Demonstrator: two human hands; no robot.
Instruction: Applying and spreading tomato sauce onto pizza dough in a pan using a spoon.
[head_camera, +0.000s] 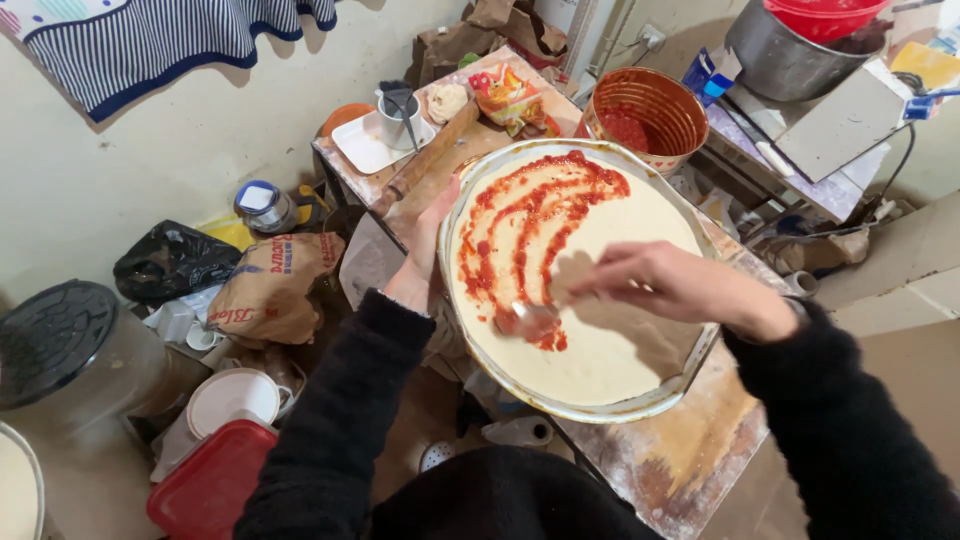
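Observation:
A round metal pan (560, 408) lined with pale dough (610, 350) sits on a floured wooden table (690, 450). Red sauce (530, 215) is smeared in streaks over the dough's far left part. My right hand (665, 285) hovers over the dough and holds a spoon (525, 318) whose bowl rests in the sauce near the left edge. My left hand (425, 255) grips the pan's left rim. Both arms wear black sleeves.
A large open tin of red sauce (645, 115) stands just behind the pan. A rolling pin (430, 155), a white tray with a cup (385, 135) and a snack bag (510, 95) lie at the table's far end. Sacks, lidded buckets and a red lid (205, 485) crowd the floor at left.

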